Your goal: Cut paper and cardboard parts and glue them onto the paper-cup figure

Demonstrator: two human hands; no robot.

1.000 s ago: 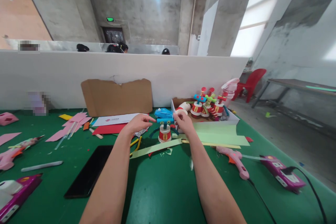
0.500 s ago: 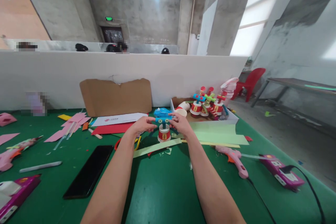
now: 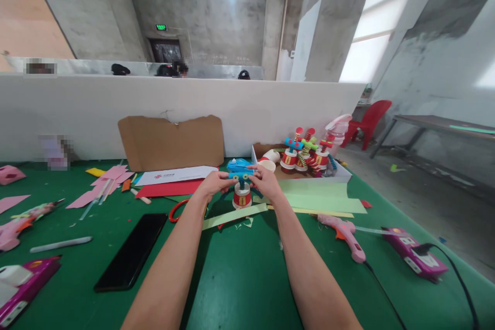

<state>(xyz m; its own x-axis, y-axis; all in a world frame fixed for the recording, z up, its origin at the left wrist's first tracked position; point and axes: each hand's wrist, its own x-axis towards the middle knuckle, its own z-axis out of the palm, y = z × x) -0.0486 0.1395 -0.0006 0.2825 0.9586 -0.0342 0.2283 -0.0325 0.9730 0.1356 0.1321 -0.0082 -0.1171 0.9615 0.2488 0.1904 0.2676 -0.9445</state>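
In the middle of the head view a paper-cup figure (image 3: 242,197) stands upright on the green table. Its base is a red and white cup, and a blue paper tube (image 3: 238,177) with two round eyes lies crosswise on top. My left hand (image 3: 216,184) is closed with its fingertips on the tube's left end. On the right end, the fingers of my right hand (image 3: 266,180) pinch the same tube. Dark folded paper arms hang at the cup's sides. Just behind the tube sits a blue object (image 3: 237,165), partly hidden by it.
A box (image 3: 342,172) at the back right holds several similar figures. Pale green paper (image 3: 320,195) lies before it. A strip (image 3: 235,216), red-handled scissors (image 3: 177,211) and a phone (image 3: 131,251) lie nearby. A pink glue gun (image 3: 348,234) and purple power strip (image 3: 415,252) are at right.
My left hand has shifted slightly right and its fingers sit closer on the blue tube. My right hand has moved in slightly. The cup stays in place.
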